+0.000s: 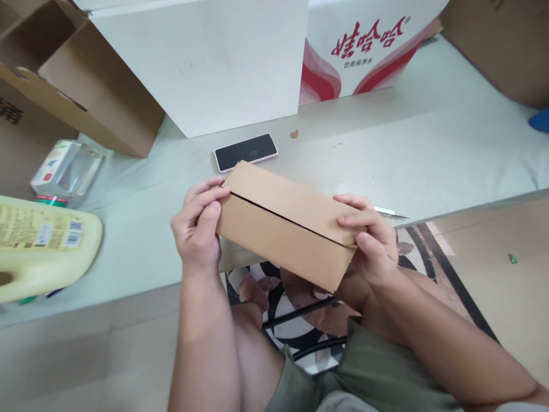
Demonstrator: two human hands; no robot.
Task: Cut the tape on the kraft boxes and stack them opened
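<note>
Between my two hands is a small brown cardboard box (283, 240), tilted over the table's near edge. A dark narrow gap runs along its length where two flaps meet. My left hand (199, 220) grips the box's left end, thumb on the near side and fingers at the corner. At the right end my right hand (372, 237) holds it, with fingers on top and the thumb by the end of the gap. Just behind the box lies a phone (246, 153), dark screen up. A thin pointed metal tool (392, 213) shows partly beyond my right hand.
White cartons, one plain (206, 63) and one with red print (351, 51), stand at the back of the table (450, 149). Open brown cartons (103, 86) are at the left, near a clear plastic container (68, 169) and a yellow jug (47, 252). A brown scrap (294, 134) lies behind the phone.
</note>
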